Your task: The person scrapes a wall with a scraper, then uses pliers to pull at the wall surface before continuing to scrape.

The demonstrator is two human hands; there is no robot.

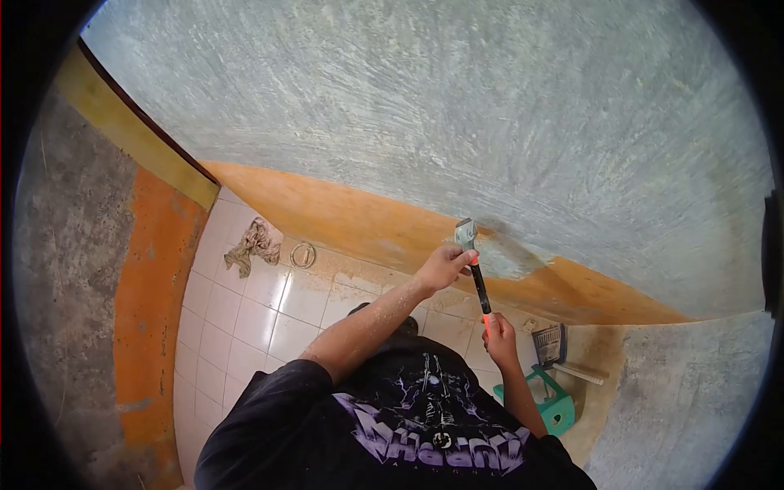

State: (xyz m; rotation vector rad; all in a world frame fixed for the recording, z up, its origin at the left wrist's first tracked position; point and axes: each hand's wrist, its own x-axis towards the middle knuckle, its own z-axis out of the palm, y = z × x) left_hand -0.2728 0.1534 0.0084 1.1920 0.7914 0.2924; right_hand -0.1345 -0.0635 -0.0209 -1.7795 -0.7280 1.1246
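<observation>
A long-handled scraper [481, 287] with a black and orange-red handle is held up against the wall, its grey metal head at the upper end. My left hand [443, 268] is closed around it just below the head. Lower down, my right hand [501, 339] grips the orange-red end of the handle. The head lies over the orange band [359, 214] low on the wall, beside a pale, bared patch [506, 258]. Above the band stretches a rough grey wall surface [457, 98]. Pale dust specks cover my left forearm.
On the white tiled floor [237, 318] lie a crumpled patterned rag [255, 245], a coiled ring [303, 256] and scattered orange dust along the wall's foot. At right are a green plastic stool [559, 414], a dark slotted object [550, 345] and a pale stick [579, 374].
</observation>
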